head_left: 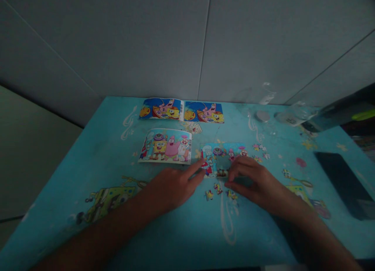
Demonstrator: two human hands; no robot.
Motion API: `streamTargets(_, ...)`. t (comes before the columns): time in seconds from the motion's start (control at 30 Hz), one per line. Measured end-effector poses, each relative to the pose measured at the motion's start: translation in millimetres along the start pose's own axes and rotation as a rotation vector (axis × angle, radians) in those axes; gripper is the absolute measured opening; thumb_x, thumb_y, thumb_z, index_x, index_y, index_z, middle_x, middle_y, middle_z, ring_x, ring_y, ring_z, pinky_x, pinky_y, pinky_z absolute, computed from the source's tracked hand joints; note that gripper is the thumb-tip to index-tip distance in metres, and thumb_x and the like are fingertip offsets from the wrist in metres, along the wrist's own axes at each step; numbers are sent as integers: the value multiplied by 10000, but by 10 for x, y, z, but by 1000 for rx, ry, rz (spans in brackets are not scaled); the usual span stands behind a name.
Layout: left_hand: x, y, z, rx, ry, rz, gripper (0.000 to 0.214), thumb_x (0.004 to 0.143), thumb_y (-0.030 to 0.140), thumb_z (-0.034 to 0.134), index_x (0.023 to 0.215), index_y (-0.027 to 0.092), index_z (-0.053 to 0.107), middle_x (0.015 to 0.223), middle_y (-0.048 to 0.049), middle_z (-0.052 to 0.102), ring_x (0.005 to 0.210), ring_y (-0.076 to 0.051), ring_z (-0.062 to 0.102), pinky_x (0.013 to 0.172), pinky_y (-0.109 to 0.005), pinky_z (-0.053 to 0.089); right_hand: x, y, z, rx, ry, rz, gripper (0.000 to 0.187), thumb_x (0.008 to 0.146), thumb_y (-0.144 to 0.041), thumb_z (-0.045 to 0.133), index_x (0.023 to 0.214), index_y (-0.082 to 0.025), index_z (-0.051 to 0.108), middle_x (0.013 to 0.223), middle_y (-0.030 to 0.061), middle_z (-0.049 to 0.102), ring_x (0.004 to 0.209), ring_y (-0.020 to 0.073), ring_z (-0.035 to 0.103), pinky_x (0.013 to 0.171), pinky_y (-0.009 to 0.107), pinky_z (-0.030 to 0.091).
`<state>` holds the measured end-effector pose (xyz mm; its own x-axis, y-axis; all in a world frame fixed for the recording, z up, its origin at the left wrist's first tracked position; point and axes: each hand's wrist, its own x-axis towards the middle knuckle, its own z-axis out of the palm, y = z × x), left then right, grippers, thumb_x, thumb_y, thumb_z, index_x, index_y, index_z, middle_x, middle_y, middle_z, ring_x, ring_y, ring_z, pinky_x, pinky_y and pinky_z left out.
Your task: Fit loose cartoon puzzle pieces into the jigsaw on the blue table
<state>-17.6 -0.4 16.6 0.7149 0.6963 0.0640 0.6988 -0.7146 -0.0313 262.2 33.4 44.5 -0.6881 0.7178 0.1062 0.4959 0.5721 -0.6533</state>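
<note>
A partly assembled cartoon jigsaw puzzle (208, 156) lies flat on the table, with a gap in its middle showing the table colour. My left hand (177, 186) rests at its left edge, index and middle fingers stretched out and touching the border. Over the lower right part of the puzzle, my right hand (253, 181) is bent with thumb and fingertips brought together in a pinch; whatever is between them is too hidden to make out. Several loose puzzle pieces (218, 188) lie just below the puzzle. More loose pieces (259, 147) sit at its upper right.
A picture card (165, 146) with matching characters lies left of the puzzle. Behind it is a folded blue picture sheet (160, 108). Clear bottles (295, 113) stand or lie at the back right, near a dark cylinder (345, 109). A dark phone-like slab (345, 183) lies right.
</note>
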Motion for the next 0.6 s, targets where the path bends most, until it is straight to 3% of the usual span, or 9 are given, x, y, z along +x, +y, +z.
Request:
streamTargets(0.27,-7,17,-13,70,-50,-9,429,957,209,507,1381,218,571,1582,-132,409,592,-137,673,455,-307,529,-2,-19,84,-69,-149,-23,167,918,-288,715,1082,-253,706,1011,37,647,1008,210,594,922,405,447)
streamTargets(0.6,0,11,-3,67,-51,-12,409,947,204,524,1346,231,607,1595,-109,390,582,-168,694,461,-355,581,-2,-72,136,22,-104,-16,105,910,-271,724,1005,-231,706,965,18,704,963,193,634,918,400,441)
